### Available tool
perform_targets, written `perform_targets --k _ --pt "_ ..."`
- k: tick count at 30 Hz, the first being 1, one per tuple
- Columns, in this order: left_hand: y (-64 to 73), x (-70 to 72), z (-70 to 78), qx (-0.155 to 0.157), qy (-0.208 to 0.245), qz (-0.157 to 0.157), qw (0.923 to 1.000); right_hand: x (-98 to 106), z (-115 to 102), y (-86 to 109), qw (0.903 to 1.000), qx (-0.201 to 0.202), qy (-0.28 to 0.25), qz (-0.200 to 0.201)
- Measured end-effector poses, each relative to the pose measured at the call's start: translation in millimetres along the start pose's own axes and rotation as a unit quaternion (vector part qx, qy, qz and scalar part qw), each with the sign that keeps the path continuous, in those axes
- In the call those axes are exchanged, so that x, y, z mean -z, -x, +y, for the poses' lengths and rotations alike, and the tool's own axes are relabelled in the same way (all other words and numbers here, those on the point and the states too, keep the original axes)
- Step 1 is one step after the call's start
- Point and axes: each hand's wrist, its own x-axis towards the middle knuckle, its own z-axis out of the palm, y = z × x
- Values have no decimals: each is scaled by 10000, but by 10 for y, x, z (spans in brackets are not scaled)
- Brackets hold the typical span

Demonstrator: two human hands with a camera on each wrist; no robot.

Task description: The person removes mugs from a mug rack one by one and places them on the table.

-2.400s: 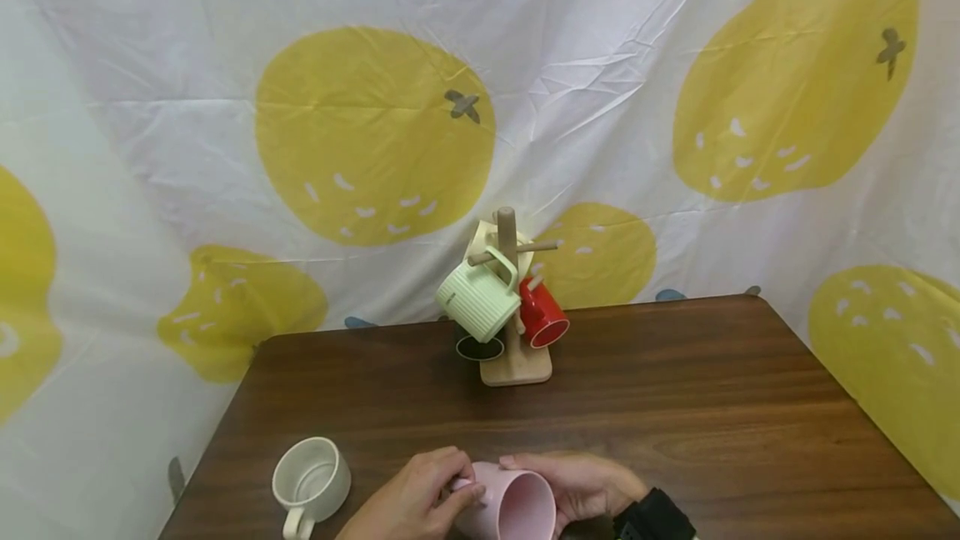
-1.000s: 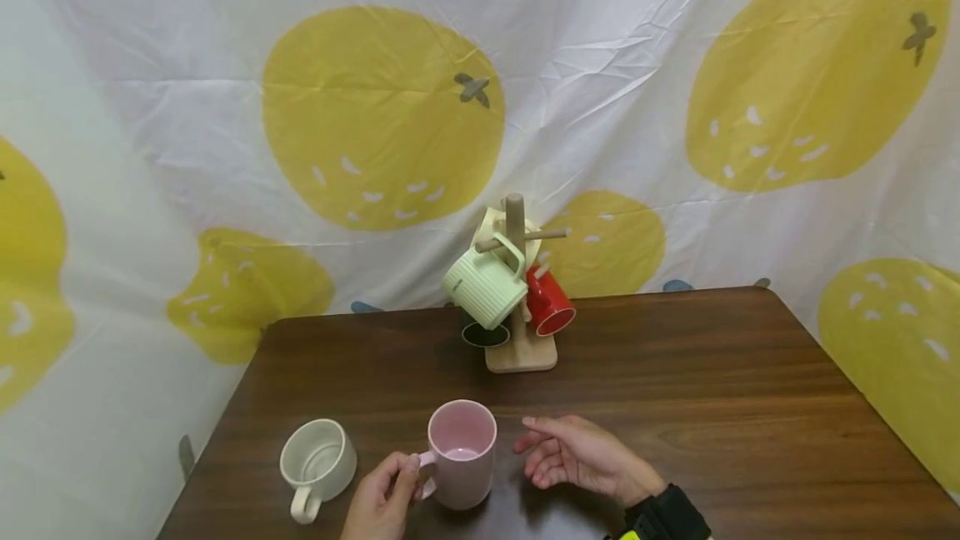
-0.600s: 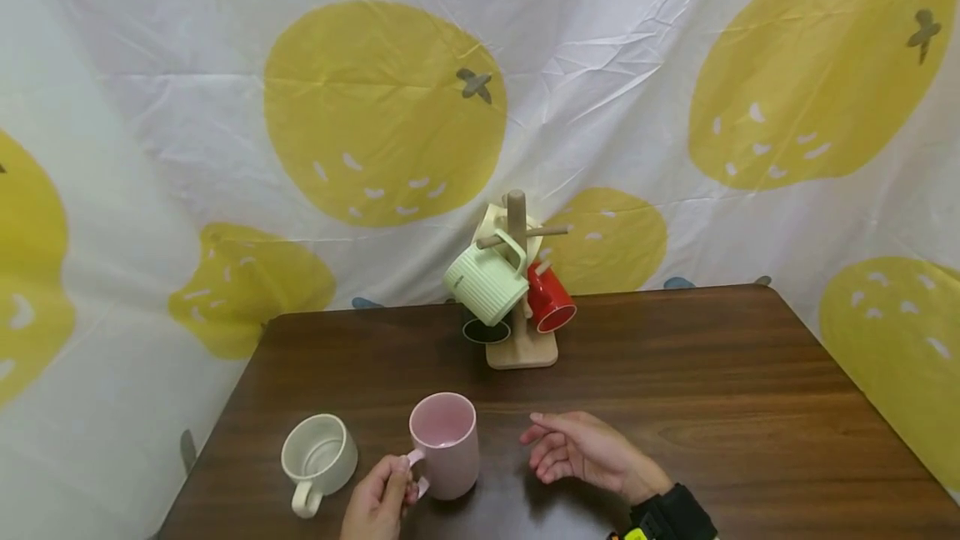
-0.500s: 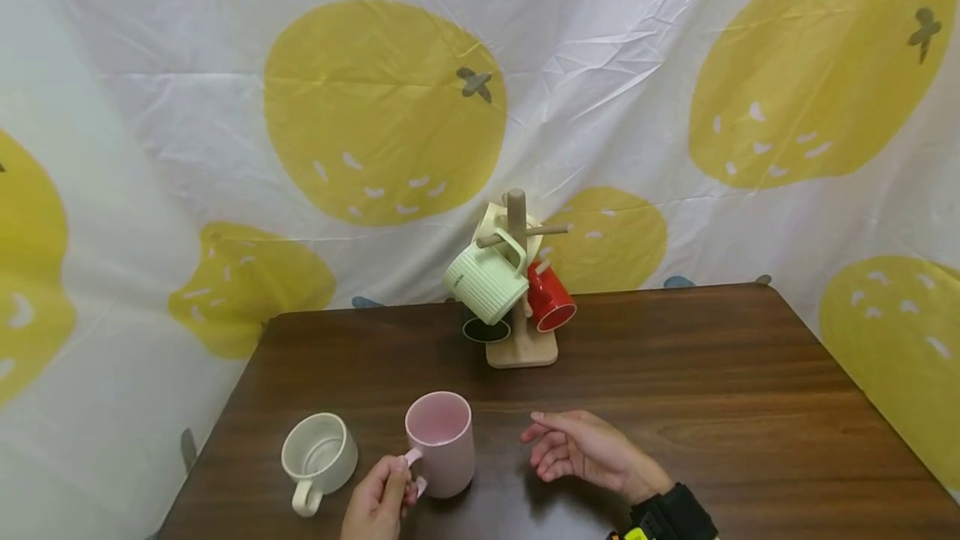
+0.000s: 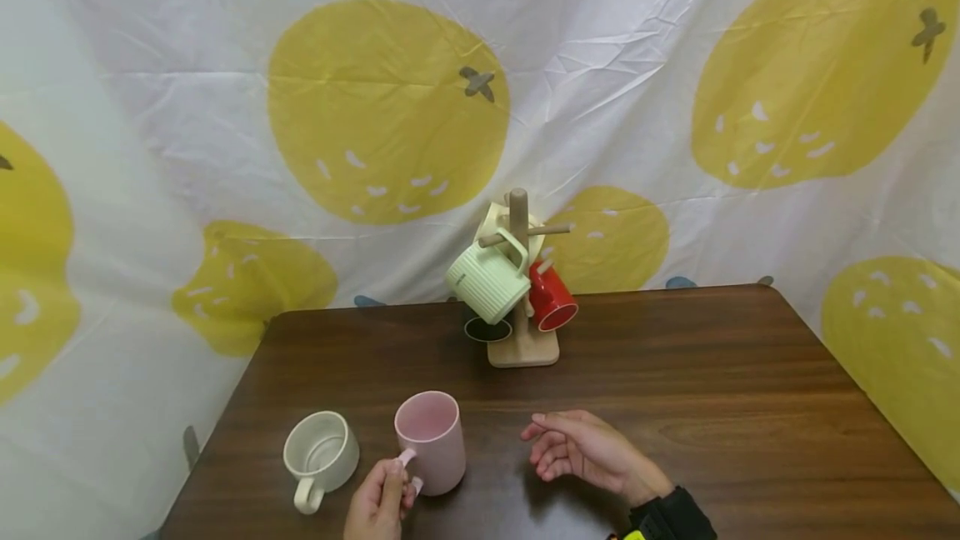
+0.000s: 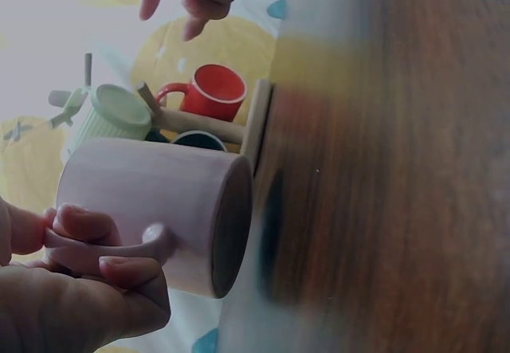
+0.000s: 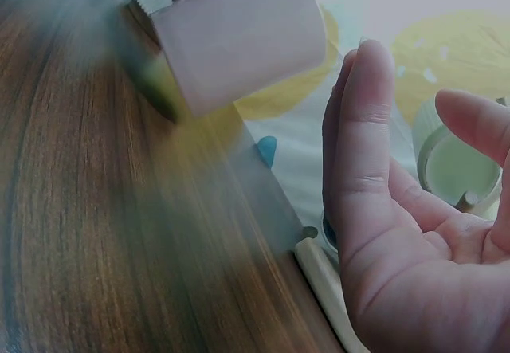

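My left hand (image 5: pixel 378 498) pinches the handle of a pink mug (image 5: pixel 442 457) between thumb and curled fingers. The mug is upright, mouth up; in the left wrist view its base (image 6: pixel 233 229) hangs a little above the table. My right hand (image 5: pixel 581 452) hovers to the right of the mug, fingers relaxed, holding nothing. Left of the pink mug, a short off-white cup (image 5: pixel 322 452) stands with its handle toward me. Farther back is a wooden mug rack (image 5: pixel 523 348), from which hang a pale green ribbed mug (image 5: pixel 487 283), a red mug (image 5: pixel 551 300), a cream mug and a dark mug (image 5: pixel 487 329).
The brown wooden table (image 5: pixel 675 373) reaches back to a white curtain (image 5: pixel 600 65) printed with yellow fruit. An upper rack peg (image 5: pixel 551 230) sticks out to the right with no mug on it. A black watch band (image 5: pixel 671 515) is on my right wrist.
Both hands held the pink mug tipped toward me; it has since been turned upright. My right hand let go and drew right, while my left hand carried the mug leftward toward the off-white cup.
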Motion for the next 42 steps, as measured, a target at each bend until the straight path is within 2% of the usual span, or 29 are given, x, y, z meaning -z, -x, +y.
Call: perform_targets --k 8,16,22,28,31,35,42 --pt "19 11 -10 244 -139 211 9994 1 10 4 9999 88 -77 -63" --pt "22 33 -34 660 -23 274 9974 -9 12 12 9997 183 -95 -165" --pt "32 34 -45 737 -242 497 9957 -13 18 9 9995 179 -128 -205" --pt "56 8 -58 1018 -486 758 9907 -15 22 5 9994 219 -117 -235" --pt "67 -2 -59 961 -534 828 9905 -19 21 0 9993 258 -99 -258" --pt "70 -7 -71 732 -511 949 9915 -29 18 -7 9992 263 -90 -273" --pt "30 -51 -118 511 -235 1275 9902 -14 -17 19 9996 159 -134 -166"
